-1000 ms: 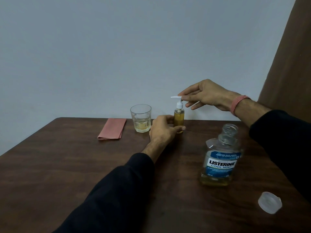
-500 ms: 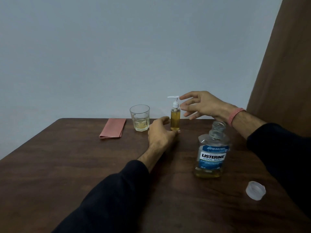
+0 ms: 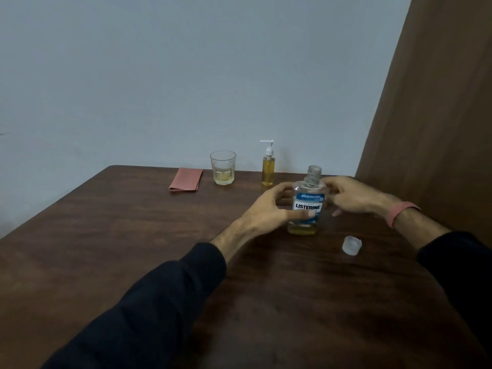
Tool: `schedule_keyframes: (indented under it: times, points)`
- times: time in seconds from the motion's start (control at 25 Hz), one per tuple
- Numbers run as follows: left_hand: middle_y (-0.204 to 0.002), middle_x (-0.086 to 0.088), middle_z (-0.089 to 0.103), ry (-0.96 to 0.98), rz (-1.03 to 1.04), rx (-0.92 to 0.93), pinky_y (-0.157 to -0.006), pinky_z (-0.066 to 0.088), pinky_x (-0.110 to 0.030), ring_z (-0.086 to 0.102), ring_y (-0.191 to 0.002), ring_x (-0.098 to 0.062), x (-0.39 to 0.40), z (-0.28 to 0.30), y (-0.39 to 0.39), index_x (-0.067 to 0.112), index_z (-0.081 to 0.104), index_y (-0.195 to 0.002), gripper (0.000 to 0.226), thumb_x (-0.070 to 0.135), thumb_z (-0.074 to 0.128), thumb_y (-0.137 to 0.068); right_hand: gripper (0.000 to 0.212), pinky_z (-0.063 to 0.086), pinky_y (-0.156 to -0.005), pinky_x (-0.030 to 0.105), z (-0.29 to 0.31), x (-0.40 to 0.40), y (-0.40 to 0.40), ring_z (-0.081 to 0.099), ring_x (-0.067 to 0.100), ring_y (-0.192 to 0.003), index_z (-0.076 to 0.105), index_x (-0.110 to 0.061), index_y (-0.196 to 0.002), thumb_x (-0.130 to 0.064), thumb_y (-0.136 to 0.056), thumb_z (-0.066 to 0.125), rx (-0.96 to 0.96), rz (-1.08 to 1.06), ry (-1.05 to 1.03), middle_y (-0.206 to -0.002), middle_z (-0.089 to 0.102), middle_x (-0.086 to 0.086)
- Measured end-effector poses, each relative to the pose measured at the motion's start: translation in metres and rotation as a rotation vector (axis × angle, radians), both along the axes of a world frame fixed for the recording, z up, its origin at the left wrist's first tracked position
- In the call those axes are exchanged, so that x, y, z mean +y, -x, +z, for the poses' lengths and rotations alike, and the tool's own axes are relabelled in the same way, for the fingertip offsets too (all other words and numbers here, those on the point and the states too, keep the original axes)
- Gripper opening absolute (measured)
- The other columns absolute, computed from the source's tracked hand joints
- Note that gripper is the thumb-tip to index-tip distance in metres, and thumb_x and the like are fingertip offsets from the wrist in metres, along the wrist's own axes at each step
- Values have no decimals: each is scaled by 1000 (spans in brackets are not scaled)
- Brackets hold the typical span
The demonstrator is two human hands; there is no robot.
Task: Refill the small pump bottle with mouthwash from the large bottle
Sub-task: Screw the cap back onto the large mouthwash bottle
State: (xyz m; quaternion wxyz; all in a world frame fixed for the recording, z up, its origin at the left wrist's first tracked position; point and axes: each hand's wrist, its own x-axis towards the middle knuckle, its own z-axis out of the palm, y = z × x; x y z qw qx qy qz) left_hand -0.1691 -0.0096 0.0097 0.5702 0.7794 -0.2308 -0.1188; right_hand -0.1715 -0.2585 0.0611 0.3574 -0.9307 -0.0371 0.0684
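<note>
Both hands now at the large bottle (image 3: 307,206): left hand (image 3: 269,209) curled around its left side, thumb across the label; right hand (image 3: 351,197) at the right shoulder, fingers loosely bent, firm contact unclear. Half a second ago both were up at the small pump bottle (image 3: 268,167); they've let go of it. It stands upright near the wall edge of the table (image 3: 111,235), pump head on, amber liquid nearly to the neck. My read: refill is done, closing up the large one is left. Its neck is open; its cap (image 3: 352,245) lies just right of it, untouched.

Count: 2 bottles, 1 cap, 1 glass (image 3: 223,167) with a little yellowish liquid, 1 folded pink cloth (image 3: 185,179).
</note>
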Motion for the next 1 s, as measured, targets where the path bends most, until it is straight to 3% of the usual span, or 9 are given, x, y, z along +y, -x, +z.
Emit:
schedule_keyframes:
  times: [0.12, 0.2, 0.32, 0.44, 0.56, 0.64, 0.72, 0.84, 1.0]
  points:
    - [-142, 8, 75, -40, 65, -61, -117, 62, -47, 73, -124, -8, -14, 8, 16, 22, 58, -162, 68, 25, 88, -101, 42, 64, -100, 44, -6, -2, 30, 68, 20, -122, 58, -22, -152, -13, -110, 62, 50, 30, 145, -137, 67, -1]
    - [-133, 13, 74, -85, 71, -101, -103, 63, -32, 71, -112, 0, -15, 11, 28, 21, 60, -160, 63, 24, 86, -103, 39, 59, -109, 45, -7, 2, 46, 69, 19, -124, 63, -23, -147, -20, -108, 66, 46, 51, 201, -135, 71, -4]
    - [-144, 2, 77, -143, 67, -143, -90, 59, -20, 71, -114, -4, -9, 15, 45, 19, 63, -157, 58, 25, 86, -104, 49, 53, -117, 45, -6, 7, 65, 71, 17, -125, 64, -22, -147, -25, -100, 79, 136, 57, 239, -133, 76, -4]
    - [-148, 0, 76, -140, 65, -130, -93, 61, -22, 71, -117, -6, -2, 17, 61, 19, 62, -158, 61, 28, 87, -103, 58, 57, -108, 38, 0, 10, 81, 69, 20, -124, 68, -23, -139, -20, -87, 92, 187, 36, 421, -134, 73, -2]
    - [-155, -1, 72, -157, 65, -113, -106, 62, -30, 69, -130, -13, 7, 15, 74, 19, 56, -165, 72, 32, 87, -102, 37, 59, -88, 31, -3, 12, 99, 68, 20, -114, 81, -28, -112, -9, -83, 94, 126, -18, 540, -122, 69, -2]
    - [-159, -2, 70, -178, 69, -119, -107, 62, -31, 67, -136, -14, 15, 13, 81, 20, 51, -170, 78, 36, 86, -102, 29, 57, -92, 33, -7, 17, 108, 67, 17, -113, 83, -29, -106, -12, -84, 93, 23, -62, 530, -117, 71, -4]
    - [-160, -2, 70, -178, 76, -127, -114, 63, -39, 69, -140, -17, 25, 9, 85, 21, 50, -171, 79, 36, 86, -102, 26, 59, -100, 38, -8, 27, 114, 69, 17, -113, 81, -28, -109, -19, -87, 91, -144, -113, 332, -117, 75, -5]
    - [-159, -1, 71, -194, 107, -148, -118, 62, -47, 70, -141, -18, 44, 7, 85, 24, 51, -171, 77, 36, 86, -103, 24, 64, -91, 39, -2, 55, 118, 72, 15, -103, 76, -26, -105, -21, -87, 91, -419, -230, -129, -111, 74, -8]
    - [-159, 1, 71, -211, 169, -159, -118, 61, -47, 69, -139, -16, 69, 9, 73, 27, 53, -169, 75, 36, 86, -103, 28, 64, -102, 40, 13, 100, 103, 76, 20, -113, 78, -23, -120, -13, -95, 84, -547, -262, -784, -125, 66, 0]
